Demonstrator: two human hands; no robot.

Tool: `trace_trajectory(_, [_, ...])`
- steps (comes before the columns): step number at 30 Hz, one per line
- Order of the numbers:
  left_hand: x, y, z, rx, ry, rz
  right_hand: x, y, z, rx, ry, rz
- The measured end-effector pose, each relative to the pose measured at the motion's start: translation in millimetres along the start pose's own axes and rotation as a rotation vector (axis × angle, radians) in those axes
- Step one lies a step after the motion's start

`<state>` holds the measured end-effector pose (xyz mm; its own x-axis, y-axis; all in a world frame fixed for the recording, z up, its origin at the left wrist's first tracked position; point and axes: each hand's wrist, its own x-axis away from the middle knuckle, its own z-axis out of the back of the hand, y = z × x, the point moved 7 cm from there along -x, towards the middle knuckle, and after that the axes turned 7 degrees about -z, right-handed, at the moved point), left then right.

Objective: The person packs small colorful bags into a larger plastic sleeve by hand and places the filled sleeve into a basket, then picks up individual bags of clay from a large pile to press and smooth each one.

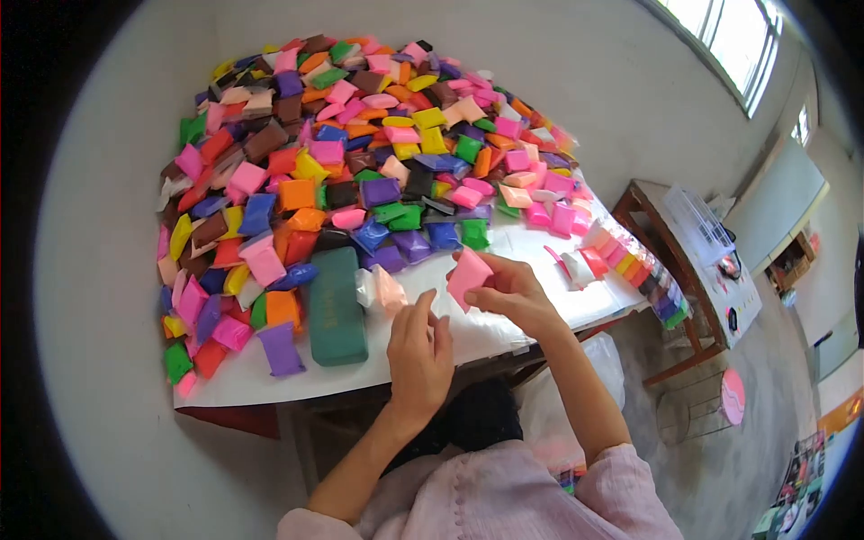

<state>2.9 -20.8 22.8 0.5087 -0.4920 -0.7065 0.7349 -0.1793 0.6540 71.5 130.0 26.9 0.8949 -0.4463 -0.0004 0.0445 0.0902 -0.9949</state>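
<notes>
My right hand (508, 292) pinches a pink packet (469, 278) between thumb and fingers above the table's front part. To its left, my left hand (421, 346) is raised with its fingers apart and nothing in them. Just behind my left hand lie a peach packet (389, 290) and a whitish packet (364, 288). A green case (338, 308) with faint lettering rests left of these packets. Behind everything, a large heap of colourful packets (351, 153) covers much of the white tabletop (432, 328).
A row of multicoloured packets (630, 270) lies at the table's right end. Further right stands a wooden table (670, 225) with a clear plastic basket (697, 220). A pink-topped stool (733, 396) is on the floor. A clear plastic bag (603, 364) hangs near my right forearm.
</notes>
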Motion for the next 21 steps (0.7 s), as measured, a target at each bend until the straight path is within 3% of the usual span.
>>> trace_trajectory(6, [24.2,-4.7,23.4,0.060,-0.057,-0.022,-35.1,-16.6,-40.3,0.637,0.120,0.335])
trace_trajectory(7, [24.2,-3.7,28.2,0.057,-0.053,-0.030,-44.4,-6.7,-44.8,0.705,0.060,0.214])
trace_trajectory(12, [18.1,-1.1,45.1,0.038,-0.073,-0.075,-52.7,4.7,-53.7,0.731,0.078,0.333])
trace_trajectory(21, [2.6,12.9,14.8,0.029,-0.238,-0.327,-29.7,-12.4,-44.8,0.710,0.185,0.355])
